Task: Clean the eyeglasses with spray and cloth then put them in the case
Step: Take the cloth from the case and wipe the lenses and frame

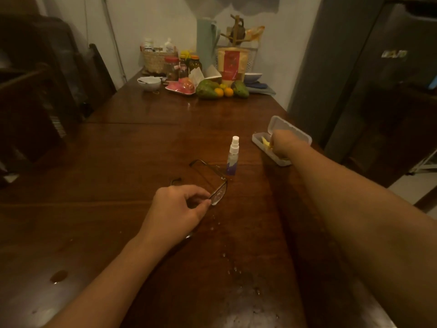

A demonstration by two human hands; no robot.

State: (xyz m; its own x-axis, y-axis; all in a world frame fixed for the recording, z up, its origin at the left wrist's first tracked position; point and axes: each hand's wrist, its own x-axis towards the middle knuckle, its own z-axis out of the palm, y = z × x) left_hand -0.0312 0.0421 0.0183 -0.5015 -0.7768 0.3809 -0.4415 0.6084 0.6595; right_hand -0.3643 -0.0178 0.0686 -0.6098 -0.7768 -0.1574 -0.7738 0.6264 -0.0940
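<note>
1. Yellow cloth (266, 142) lay in the open clear plastic case (295, 132) at the far right of the wooden table (142, 150). The right hand (281, 144) was down on it, fingers curled toward the cloth. The back of the hand hid the fingertips, so I could not tell whether they had closed on it.
2. By my reading, the step was fetching the cloth. It would go best by pinching one corner, lifting straight up past the case wall, and not dragging the light case.
3. The left hand (176, 207) pinched the eyeglasses (218, 192) at the rim of one lens, thumb against fingertips. That grip looked worth keeping on the rim, off the wet glass.
4. The eyeglasses sat near the middle of the table, just near of the upright spray bottle (233, 157).
5. Their front bar, the long axis, ran from near to far and leaned slightly right at the far end. The unfolded temples pointed left and far. The lenses faced right, toward the case.
6. Whether the frame touched the table could not be told.
7. Droplets (233, 268) dotted the wood near of the glasses, so the cloth was best kept off that patch.
</note>
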